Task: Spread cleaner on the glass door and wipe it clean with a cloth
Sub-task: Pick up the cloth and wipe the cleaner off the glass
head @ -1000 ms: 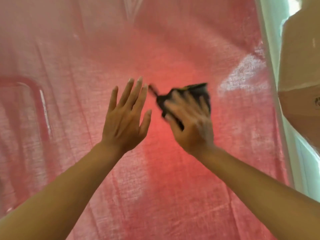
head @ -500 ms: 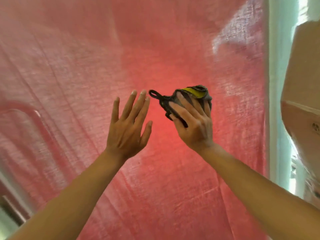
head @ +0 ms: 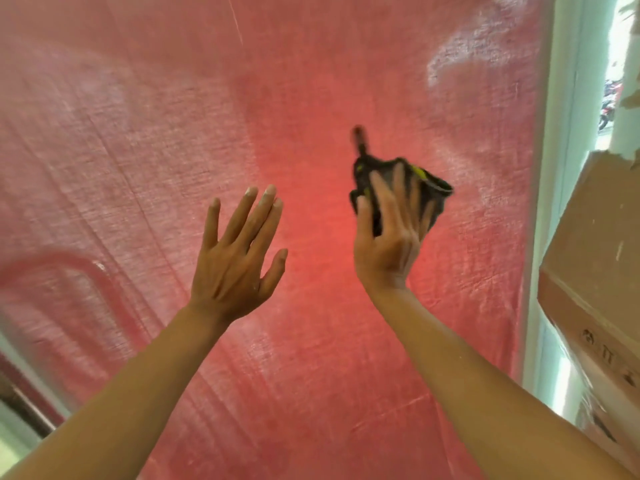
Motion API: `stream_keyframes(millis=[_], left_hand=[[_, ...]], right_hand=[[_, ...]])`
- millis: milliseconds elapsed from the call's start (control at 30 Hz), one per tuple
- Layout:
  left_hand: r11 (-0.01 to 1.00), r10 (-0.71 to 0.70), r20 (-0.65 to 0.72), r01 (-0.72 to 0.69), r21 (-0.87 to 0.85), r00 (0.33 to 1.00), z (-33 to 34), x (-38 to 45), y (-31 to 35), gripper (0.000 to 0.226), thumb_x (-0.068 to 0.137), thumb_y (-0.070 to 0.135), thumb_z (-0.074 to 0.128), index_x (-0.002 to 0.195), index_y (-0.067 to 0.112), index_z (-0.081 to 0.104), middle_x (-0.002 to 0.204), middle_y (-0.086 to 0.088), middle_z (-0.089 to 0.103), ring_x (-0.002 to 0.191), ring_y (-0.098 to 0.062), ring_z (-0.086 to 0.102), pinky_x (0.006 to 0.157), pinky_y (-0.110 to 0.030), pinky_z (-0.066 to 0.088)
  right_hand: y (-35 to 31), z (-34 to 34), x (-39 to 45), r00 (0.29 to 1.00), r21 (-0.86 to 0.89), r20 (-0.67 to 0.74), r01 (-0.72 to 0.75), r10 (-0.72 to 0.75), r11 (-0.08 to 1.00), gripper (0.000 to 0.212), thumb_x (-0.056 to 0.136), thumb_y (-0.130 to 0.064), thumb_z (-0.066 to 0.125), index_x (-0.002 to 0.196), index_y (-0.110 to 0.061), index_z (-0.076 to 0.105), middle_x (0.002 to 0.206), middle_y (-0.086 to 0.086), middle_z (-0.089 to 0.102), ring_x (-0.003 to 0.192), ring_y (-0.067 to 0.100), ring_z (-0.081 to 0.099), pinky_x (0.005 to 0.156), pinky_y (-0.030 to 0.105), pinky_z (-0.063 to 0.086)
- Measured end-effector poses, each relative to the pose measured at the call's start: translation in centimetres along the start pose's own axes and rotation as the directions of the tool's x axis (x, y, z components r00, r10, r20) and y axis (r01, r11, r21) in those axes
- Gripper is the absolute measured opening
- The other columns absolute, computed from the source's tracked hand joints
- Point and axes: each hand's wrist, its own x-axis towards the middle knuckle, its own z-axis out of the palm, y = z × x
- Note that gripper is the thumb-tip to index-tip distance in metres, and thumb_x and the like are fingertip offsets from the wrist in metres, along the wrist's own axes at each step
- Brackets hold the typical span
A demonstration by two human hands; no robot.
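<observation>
The glass door (head: 311,81) fills the view, with a red woven fabric behind it and whitish smears across the pane. My right hand (head: 388,244) presses a dark grey cloth (head: 433,188) with yellow trim and a small loop flat against the glass, fingers spread and blurred by motion. My left hand (head: 235,258) is raised to the left of it, fingers straight and slightly apart, holding nothing; whether it touches the pane is unclear.
The pale door frame (head: 561,168) runs down the right side. A large cardboard box (head: 595,271) stands close at the right. A curved reddish bar (head: 86,271) shows through the glass at lower left.
My right hand has swung the cloth from pointing left to more upright and slightly right on the glass. The left hand has stayed in nearly the same place.
</observation>
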Motion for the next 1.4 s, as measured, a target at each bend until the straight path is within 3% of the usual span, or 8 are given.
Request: stream_keyframes(millis=[100, 333, 467, 600, 800, 1033, 1233, 1400], left_hand=[[1.0, 0.024, 0.026, -0.024, 0.0, 0.999, -0.2, 0.0, -0.6, 0.066, 0.107, 0.036, 0.051, 0.161, 0.005, 0.03, 0.17, -0.011, 0.024, 0.16, -0.028, 0.016, 0.128, -0.059, 0.008], [1.0, -0.009, 0.048, 0.01, -0.026, 0.999, -1.6, -0.4, -0.8, 0.065, 0.105, 0.032, 0.053, 0.16, 0.003, 0.034, 0.168, -0.015, 0.028, 0.159, -0.032, 0.02, 0.127, -0.063, 0.012], [0.999, -0.049, 0.086, 0.047, 0.02, 0.995, -3.3, -2.9, -3.7, 0.066, 0.107, 0.035, 0.05, 0.161, 0.003, 0.03, 0.17, -0.014, 0.024, 0.158, -0.033, 0.02, 0.126, -0.066, 0.012], [0.99, -0.137, 0.072, 0.134, 0.04, 0.988, -4.0, -5.9, -5.2, 0.066, 0.106, 0.033, 0.051, 0.161, 0.003, 0.03, 0.17, -0.014, 0.023, 0.158, -0.034, 0.019, 0.126, -0.065, 0.012], [0.974, -0.225, 0.08, 0.223, 0.032, 0.971, -4.3, -9.6, -4.8, 0.069, 0.102, 0.027, 0.052, 0.162, 0.004, 0.027, 0.17, -0.015, 0.021, 0.158, -0.035, 0.017, 0.128, -0.061, 0.005], [0.934, -0.357, 0.049, 0.356, 0.035, 0.933, -3.6, -11.3, -3.1, 0.063, 0.106, 0.027, 0.051, 0.16, 0.004, 0.03, 0.168, -0.019, 0.026, 0.157, -0.039, 0.022, 0.127, -0.063, 0.01], [0.888, -0.461, 0.094, 0.457, 0.057, 0.883, -4.1, -13.8, -2.1, 0.061, 0.106, 0.026, 0.046, 0.161, 0.005, 0.028, 0.168, -0.021, 0.025, 0.157, -0.04, 0.019, 0.125, -0.065, 0.014], [0.804, -0.594, 0.102, 0.593, 0.04, 0.798, -5.1, -16.1, 0.1, 0.056, 0.11, 0.029, 0.034, 0.161, 0.007, 0.029, 0.169, -0.018, 0.024, 0.159, -0.032, 0.016, 0.128, -0.057, 0.017]], right_hand=[[-2.1, 1.2, 0.6, 0.986, 0.009, -0.07, -0.154, 0.154, 0.988, 0.032, 0.105, -0.03, 0.061, 0.134, -0.019, 0.069, 0.15, 0.009, 0.056, 0.148, 0.026, 0.04, 0.123, 0.06, 0.025], [-1.3, -1.3, -0.9, 0.736, 0.206, 0.297, 0.573, -0.609, 0.793, 0.028, 0.1, -0.022, 0.068, 0.128, -0.024, 0.074, 0.143, 0.003, 0.063, 0.127, 0.03, 0.063, 0.109, 0.052, 0.039], [-3.1, 0.7, 2.5, 0.948, 0.082, 0.142, 0.276, -0.285, 0.958, 0.029, 0.101, -0.023, 0.069, 0.13, -0.02, 0.072, 0.146, 0.009, 0.06, 0.139, 0.033, 0.052, 0.122, 0.052, 0.025], [-5.9, 1.7, -0.4, 0.96, 0.098, 0.145, 0.229, -0.241, 0.969, 0.031, 0.099, -0.021, 0.071, 0.13, -0.02, 0.072, 0.146, 0.009, 0.06, 0.14, 0.035, 0.051, 0.12, 0.062, 0.028], [-6.5, 0.5, -5.8, 0.485, 0.395, 0.336, 0.706, -0.808, 0.588, 0.024, 0.098, -0.017, 0.07, 0.12, -0.024, 0.077, 0.141, 0.0, 0.064, 0.124, 0.028, 0.066, 0.102, 0.051, 0.044], [-9.0, 2.3, -4.5, 0.767, 0.254, 0.284, 0.518, -0.575, 0.817, 0.03, 0.1, -0.017, 0.066, 0.128, -0.022, 0.074, 0.143, 0.003, 0.063, 0.133, 0.031, 0.057, 0.116, 0.057, 0.035], [-6.3, -0.7, -12.7, 0.386, 0.518, 0.374, 0.667, -0.843, 0.535, 0.022, 0.099, -0.014, 0.069, 0.117, -0.025, 0.078, 0.141, -0.004, 0.065, 0.12, 0.022, 0.066, 0.096, 0.042, 0.043], [-9.1, 1.6, -9.5, 0.511, 0.472, 0.326, 0.641, -0.795, 0.605, 0.025, 0.102, -0.016, 0.063, 0.121, -0.024, 0.076, 0.142, -0.003, 0.064, 0.126, 0.023, 0.063, 0.112, 0.047, 0.036]])
